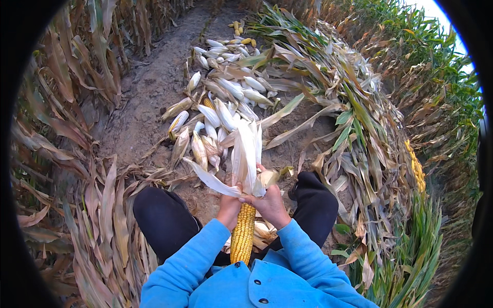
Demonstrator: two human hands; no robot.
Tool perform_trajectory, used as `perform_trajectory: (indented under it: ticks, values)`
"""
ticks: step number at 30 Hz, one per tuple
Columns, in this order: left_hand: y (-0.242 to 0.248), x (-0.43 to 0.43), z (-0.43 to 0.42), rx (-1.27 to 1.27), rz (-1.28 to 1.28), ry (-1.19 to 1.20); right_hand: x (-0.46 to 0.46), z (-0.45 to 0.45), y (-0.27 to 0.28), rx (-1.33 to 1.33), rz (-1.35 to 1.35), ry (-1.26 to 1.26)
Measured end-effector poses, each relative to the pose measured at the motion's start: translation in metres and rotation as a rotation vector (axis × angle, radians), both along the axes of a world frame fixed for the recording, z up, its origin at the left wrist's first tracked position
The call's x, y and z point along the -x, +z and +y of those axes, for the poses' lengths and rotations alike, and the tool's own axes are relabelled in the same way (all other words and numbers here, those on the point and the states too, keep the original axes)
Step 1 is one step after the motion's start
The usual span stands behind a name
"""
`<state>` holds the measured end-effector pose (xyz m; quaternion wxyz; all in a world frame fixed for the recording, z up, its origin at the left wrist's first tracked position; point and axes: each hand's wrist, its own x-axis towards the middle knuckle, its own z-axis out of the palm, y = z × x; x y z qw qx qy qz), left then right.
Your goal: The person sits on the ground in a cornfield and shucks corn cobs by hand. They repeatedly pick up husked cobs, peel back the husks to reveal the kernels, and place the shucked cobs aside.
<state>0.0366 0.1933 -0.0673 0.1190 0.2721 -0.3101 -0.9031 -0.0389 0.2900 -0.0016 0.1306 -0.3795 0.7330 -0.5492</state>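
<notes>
Between my knees I hold an ear of corn with its bare yellow kernels (243, 233) towards my body. Pale husk leaves (245, 161), peeled back, fan out from its far end. My left hand (230, 208) grips the base of the ear from the left, its fingers partly hidden by the husk. My right hand (269, 204) closes round the same place from the right, with its thumb across the top of the ear. One loose strip of husk (213, 181) curls out to the left above my left hand.
Ahead on the bare soil (142, 96) lies a heap of ears in white husks (231, 88). Small yellow cobs (246, 41) lie at its far end. Cut corn stalks (358, 154) are piled along the right. Dry standing corn (84, 57) lines the left.
</notes>
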Motion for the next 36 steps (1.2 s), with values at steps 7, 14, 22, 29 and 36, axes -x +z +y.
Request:
perform_trajectory:
  ticks: [7,14,22,29,36]
  values:
    - [-0.014,-0.022,0.002,-0.16,0.012,-0.023,0.0,-0.012,0.012,-0.184,-0.016,0.207]
    - [-0.007,-0.02,-0.004,0.039,0.141,-0.079,0.005,-0.003,0.02,-0.282,0.498,0.374]
    - [0.01,-0.034,0.01,-0.109,0.055,-0.198,0.024,-0.013,0.008,-0.113,-0.473,0.395]
    - [0.024,-0.028,0.013,0.233,-0.007,-0.45,0.033,-0.021,0.022,0.193,-1.166,0.054]
    - [0.059,0.001,-0.006,0.031,0.212,-0.293,0.073,-0.04,0.016,1.175,-1.617,0.157]
